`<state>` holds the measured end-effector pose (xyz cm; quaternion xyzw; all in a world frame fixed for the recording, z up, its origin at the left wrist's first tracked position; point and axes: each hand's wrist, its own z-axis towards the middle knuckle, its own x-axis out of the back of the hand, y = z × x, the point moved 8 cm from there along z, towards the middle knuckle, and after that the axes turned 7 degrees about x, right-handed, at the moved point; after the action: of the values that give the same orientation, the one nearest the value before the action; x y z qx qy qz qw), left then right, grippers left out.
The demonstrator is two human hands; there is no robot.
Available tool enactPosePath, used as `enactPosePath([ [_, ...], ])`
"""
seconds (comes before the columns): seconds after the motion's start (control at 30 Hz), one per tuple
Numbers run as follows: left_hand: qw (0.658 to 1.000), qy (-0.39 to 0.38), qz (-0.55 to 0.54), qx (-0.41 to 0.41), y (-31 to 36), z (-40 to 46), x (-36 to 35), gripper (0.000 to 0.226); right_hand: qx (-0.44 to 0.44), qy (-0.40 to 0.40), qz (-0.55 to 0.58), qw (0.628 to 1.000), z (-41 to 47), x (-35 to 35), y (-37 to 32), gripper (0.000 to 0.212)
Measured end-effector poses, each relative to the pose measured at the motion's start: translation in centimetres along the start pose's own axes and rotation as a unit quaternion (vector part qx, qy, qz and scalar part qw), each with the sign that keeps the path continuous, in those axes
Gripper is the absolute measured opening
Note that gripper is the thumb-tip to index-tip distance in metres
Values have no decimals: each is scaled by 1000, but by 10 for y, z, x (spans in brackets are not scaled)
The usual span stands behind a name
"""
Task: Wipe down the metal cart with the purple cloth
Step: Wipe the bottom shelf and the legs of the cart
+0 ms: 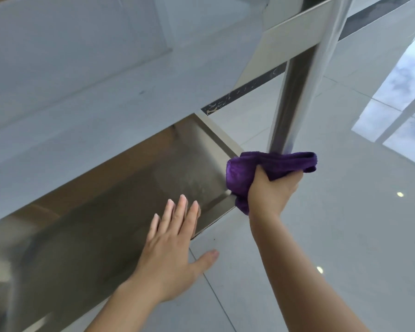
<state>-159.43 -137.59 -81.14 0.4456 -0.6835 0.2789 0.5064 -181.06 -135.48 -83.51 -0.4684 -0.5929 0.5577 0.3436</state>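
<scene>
Seen from above, a person leans over a metal cart [130, 87] with stacked stainless shelves, standing on a glossy pale tiled floor [345, 236]. The right hand [271, 188] is closed in a fist around a bunched purple cloth [280, 164], which is wrapped against the base of the cart's upright corner post [295, 97], right where that post meets the near right corner of the lower shelf [130, 200]. Holding the cloth gathered this way seems meant to let it hug the post and reach into the corner joint, a spot a flat cloth would likely miss. The left hand [175, 245] is open, fingers straight and spread, holding nothing; its fingertips lie over the front edge of the lower shelf just left of the cloth, with the thumb out over the floor. Whether it actually presses on the metal cannot be told, but it appears placed to steady the cart or the person's balance while the other hand rubs. The upper shelf fills the far left of the view, pale and reflective. Window light is mirrored in the floor at far right.
</scene>
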Motion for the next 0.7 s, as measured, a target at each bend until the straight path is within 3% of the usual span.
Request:
enactPosePath([
  [0.13,1000,-5,28,9,2,0,-3,103,-1,-12,-12,1000,-17,-8,4,69],
  [0.3,1000,-7,17,7,2,-1,-4,108,0,-50,-69,996,-45,-19,5,73],
  [0.4,1000,2,9,5,1,-1,-3,114,36,-130,-186,973,-78,-29,6,76],
  [0.5,1000,1,-22,-3,-2,-3,-2,116,17,-206,-268,941,-92,-33,12,84],
  [0.57,998,11,-64,-25,-2,-5,4,113,59,-240,-359,900,-92,-32,4,83],
  [0.7,996,53,-65,-42,-21,-17,16,98,208,-298,-560,744,-93,-51,-12,77],
])
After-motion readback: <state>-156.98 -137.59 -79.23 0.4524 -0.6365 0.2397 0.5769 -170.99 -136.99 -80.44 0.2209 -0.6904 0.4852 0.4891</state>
